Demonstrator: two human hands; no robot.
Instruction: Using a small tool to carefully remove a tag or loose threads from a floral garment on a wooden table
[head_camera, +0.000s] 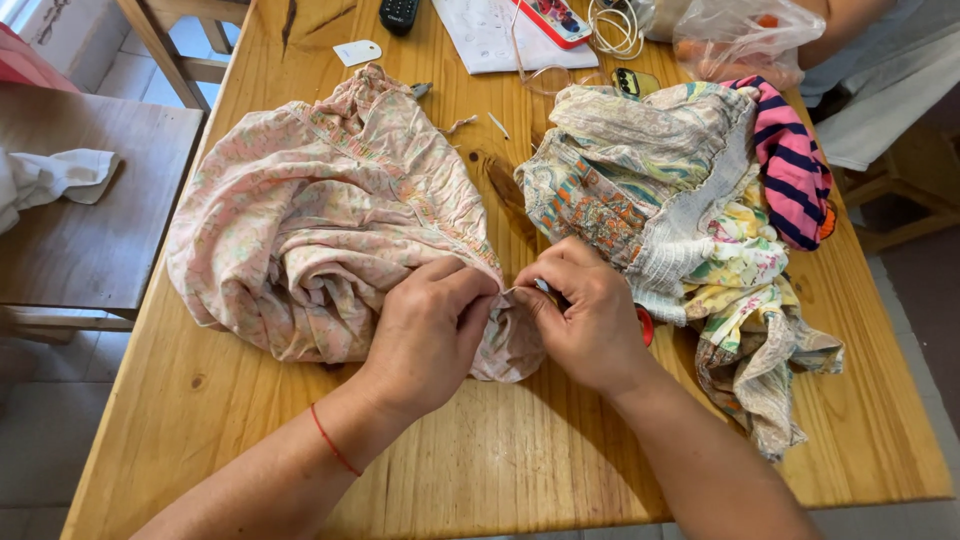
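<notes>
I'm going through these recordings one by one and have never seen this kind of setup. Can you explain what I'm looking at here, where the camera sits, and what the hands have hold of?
There is no machine: a person works with two bare hands, and the single picture comes from a camera worn on their head, looking down. The left hand, with a thin red string at the wrist, and the right hand both pinch an edge of a crumpled pale pink patterned cloth garment. It lies on a light wooden table. Beside it sits a heap of other colourful printed clothes, with a pink and navy striped piece on top. At the far edge are a clear plastic bag, a coiled white cable and a black remote control.
</notes>
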